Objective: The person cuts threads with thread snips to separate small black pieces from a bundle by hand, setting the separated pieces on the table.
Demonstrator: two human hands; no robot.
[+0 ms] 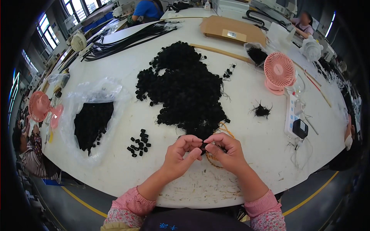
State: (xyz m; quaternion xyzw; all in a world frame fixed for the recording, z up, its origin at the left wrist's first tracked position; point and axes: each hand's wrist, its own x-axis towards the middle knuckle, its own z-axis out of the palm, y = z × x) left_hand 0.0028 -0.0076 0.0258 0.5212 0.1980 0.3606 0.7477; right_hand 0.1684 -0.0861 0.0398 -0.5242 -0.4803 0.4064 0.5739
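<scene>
My left hand and my right hand meet at the near end of a big heap of small black fabric pieces. Between their fingertips is one small black piece, pinched from both sides; its details are partly covered by the fingers. A yellow-orange cord loops beneath and beside my right hand, and its upper part runs out past the fingers toward the heap. Left of my left hand lies a small group of loose black pieces, short and band-like.
A clear plastic bag with black pieces lies left. Pink fans stand at both sides. A white power strip with a black adapter and a tuft of black threads are right. Farther back are black strips, a cardboard box and co-workers.
</scene>
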